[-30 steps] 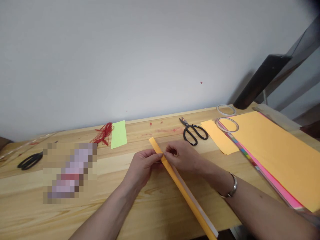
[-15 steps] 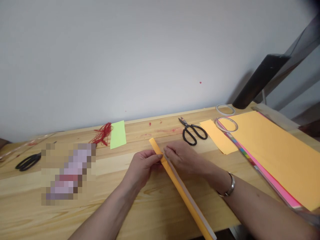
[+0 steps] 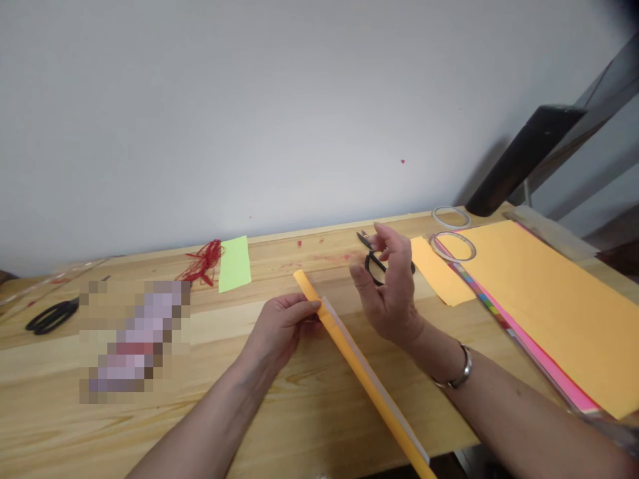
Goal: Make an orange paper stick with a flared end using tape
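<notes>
My left hand (image 3: 287,326) pinches a long, narrow folded strip of orange paper (image 3: 357,362) near its far end. A whitish band of tape (image 3: 379,384) runs along the strip's right edge, and the strip slants down past the table's front edge. My right hand (image 3: 392,286) is raised to the right of the strip, fingers apart and partly curled, with nothing in it. Behind that hand lies a pair of black-handled scissors (image 3: 375,266), partly covered from view.
On the right lie small orange paper pieces (image 3: 439,276), two tape rolls (image 3: 452,217) and a stack of orange sheets (image 3: 554,306). Green paper (image 3: 234,265), red string (image 3: 202,263) and other scissors (image 3: 52,317) are left. A black cylinder (image 3: 524,159) leans at the back right.
My right hand has lifted away from the strip's taped edge, moved to the right, and its fingers have spread. My left hand keeps its hold on the strip.
</notes>
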### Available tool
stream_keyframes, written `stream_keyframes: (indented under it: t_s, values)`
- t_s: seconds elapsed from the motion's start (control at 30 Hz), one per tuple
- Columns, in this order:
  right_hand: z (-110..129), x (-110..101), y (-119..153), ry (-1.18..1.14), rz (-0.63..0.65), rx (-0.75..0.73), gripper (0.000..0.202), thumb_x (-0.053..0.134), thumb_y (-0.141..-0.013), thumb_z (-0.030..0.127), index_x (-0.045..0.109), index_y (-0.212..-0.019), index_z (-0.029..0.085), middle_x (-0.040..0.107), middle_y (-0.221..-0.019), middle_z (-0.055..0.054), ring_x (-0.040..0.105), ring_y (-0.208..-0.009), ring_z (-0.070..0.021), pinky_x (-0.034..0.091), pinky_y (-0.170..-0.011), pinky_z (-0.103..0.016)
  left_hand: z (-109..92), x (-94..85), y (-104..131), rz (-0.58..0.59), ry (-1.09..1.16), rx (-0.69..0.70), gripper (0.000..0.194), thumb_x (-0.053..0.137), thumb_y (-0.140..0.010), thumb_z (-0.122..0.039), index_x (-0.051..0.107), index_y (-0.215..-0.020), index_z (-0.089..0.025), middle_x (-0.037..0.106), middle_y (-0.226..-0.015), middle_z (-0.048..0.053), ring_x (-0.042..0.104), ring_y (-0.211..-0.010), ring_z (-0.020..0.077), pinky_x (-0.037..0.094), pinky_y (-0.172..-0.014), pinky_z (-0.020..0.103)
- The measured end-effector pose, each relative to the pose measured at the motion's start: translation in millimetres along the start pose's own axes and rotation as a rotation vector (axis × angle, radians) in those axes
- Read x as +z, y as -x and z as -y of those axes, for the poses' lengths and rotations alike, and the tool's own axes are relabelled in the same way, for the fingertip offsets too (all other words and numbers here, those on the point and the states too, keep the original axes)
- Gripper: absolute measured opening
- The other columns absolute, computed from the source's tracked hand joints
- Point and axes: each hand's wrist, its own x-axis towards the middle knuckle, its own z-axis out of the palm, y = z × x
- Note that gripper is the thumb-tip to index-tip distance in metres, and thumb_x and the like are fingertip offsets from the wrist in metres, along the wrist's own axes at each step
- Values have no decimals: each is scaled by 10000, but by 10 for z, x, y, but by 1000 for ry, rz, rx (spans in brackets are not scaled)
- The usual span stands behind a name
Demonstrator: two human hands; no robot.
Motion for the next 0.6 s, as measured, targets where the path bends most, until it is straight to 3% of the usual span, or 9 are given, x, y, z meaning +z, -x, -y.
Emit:
stream_keyframes:
  t_s: [0.17, 0.3, 0.5, 0.6]
  values:
    - [-67, 61, 47, -48, 198, 86, 486, 429, -898, 210, 303, -1366, 189, 527, -970, -63, 525, -853, -167, 463, -784, -337, -5, 7, 2, -4, 18, -13, 163, 746, -606, -218, 725, -712, -96, 718, -719, 105, 627, -606, 154, 504, -603, 259]
    - [-108, 82, 62, -29, 370, 243, 435, 347, -885, 127, 369, -1319, 152, 604, -980, -70, 571, -823, -157, 455, -774, -315, 1, -1, 6, -4, 24, 1, 176, 741, -610, -214, 730, -734, -91, 715, -709, 102, 629, -614, 152, 498, -589, 241]
    - [-102, 67, 40, 178, 683, 452, 398, 416, -783, 60, 478, -1167, 141, 671, -900, -72, 608, -814, -197, 420, -731, -314, 0, -13, -5, -5, 17, -6, 137, 738, -611, -208, 714, -679, -91, 699, -681, 90, 623, -607, 156, 510, -593, 259]
    - [-88, 66, 31, 235, 731, 453, 350, 429, -776, 61, 518, -1103, 146, 679, -857, -68, 614, -794, -198, 405, -704, -303, 5, -18, -10, -4, 17, -1, 135, 733, -616, -202, 713, -682, -86, 695, -666, 89, 623, -600, 153, 506, -581, 249]
